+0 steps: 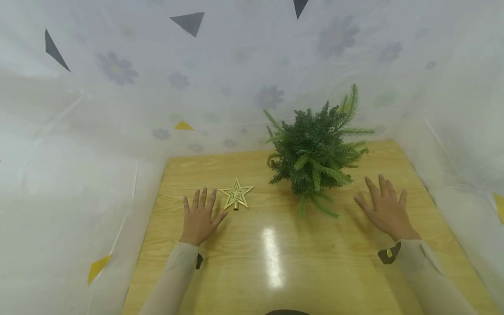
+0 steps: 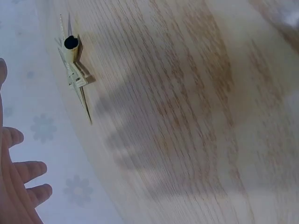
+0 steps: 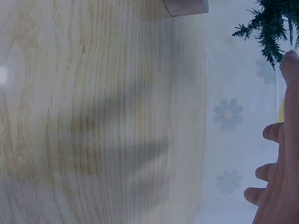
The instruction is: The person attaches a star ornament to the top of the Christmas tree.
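Head view: Spread and grasping nothing, a person's left hand (image 1: 200,219) hovers beside a gold star tree topper (image 1: 236,193), at left on a wood-grain table (image 1: 330,280); the right hand (image 1: 387,211), likewise, right of an artificial fir (image 1: 315,151).

Shows no readable text, label, brand, number or sign in the head view or in either wrist view. On the dark right wristband (image 1: 385,259), carries only a small yellow mark (image 1: 389,253), too small to tell as letter or logo. On the pale sheeting (image 1: 236,57), displays printed flowers (image 1: 117,68) and plain triangles (image 1: 190,22), without legible lettering.
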Motion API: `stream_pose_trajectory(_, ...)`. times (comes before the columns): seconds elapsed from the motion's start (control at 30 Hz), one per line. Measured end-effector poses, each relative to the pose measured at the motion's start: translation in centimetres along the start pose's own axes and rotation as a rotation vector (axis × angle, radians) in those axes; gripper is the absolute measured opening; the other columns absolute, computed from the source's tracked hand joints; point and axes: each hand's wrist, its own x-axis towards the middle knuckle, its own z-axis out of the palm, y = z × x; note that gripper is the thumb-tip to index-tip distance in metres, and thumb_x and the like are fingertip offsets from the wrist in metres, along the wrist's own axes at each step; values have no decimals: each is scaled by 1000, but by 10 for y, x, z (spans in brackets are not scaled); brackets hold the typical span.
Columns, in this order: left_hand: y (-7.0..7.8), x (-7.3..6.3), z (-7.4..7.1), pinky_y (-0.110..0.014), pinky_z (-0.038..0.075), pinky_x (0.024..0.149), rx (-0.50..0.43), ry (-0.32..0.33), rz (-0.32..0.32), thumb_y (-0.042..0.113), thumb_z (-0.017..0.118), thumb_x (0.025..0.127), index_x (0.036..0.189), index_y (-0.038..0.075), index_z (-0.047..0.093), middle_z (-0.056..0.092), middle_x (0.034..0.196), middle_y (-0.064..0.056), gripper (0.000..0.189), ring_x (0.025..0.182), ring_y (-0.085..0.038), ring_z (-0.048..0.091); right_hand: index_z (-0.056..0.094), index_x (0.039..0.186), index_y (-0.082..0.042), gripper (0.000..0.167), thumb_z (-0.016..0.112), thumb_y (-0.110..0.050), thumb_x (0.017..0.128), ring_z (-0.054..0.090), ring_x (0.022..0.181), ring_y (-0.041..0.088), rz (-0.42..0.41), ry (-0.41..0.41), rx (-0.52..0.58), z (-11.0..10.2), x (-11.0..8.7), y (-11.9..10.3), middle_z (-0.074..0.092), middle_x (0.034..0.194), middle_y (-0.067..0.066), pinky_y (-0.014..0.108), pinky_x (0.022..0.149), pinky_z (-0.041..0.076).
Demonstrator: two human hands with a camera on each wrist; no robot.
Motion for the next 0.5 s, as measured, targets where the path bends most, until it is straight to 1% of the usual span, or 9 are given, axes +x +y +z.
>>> stream_pose_trajectory(0.17, 0, -1, 1, -76, 11, 117, -11, 3, -2, 65, 57, 98, 163, 14, 34, 32, 163, -23, 85, 150, -46, 29, 16, 167, -11, 79, 47, -53, 107, 6, 149, 61, -2, 21, 11, -2, 3, 0, -4, 168, 30, 83, 106, -14)
stream_pose_trajectory(0.27, 0, 0, 2, -75, 9, 117, -21, -15, -11, 65, 55, 99, 163, 14, 32, 32, 164, -22, 85, 151, -45, 27, 16, 167, -11, 79, 48, -52, 107, 6, 149, 60, -12, 40, 18, -4, 5, 0, -3, 168, 30, 82, 106, -15)
stream_pose_trajectory(0.37, -1, 0, 3, -74, 7, 118, -25, -36, -19, 65, 53, 100, 164, 15, 31, 35, 162, -22, 85, 152, -45, 26, 17, 166, -11, 78, 49, -51, 107, 8, 148, 62, -27, 60, 17, -6, 7, -2, -2, 168, 31, 82, 107, -15)
stream_pose_trajectory(0.5, -2, 2, 6, -74, 14, 117, -21, -35, -17, 66, 51, 101, 163, 15, 32, 42, 158, -23, 83, 149, -45, 32, 20, 166, -9, 78, 50, -50, 107, 10, 147, 62, -40, 81, 12, -11, 10, -4, -1, 168, 31, 83, 107, -13)
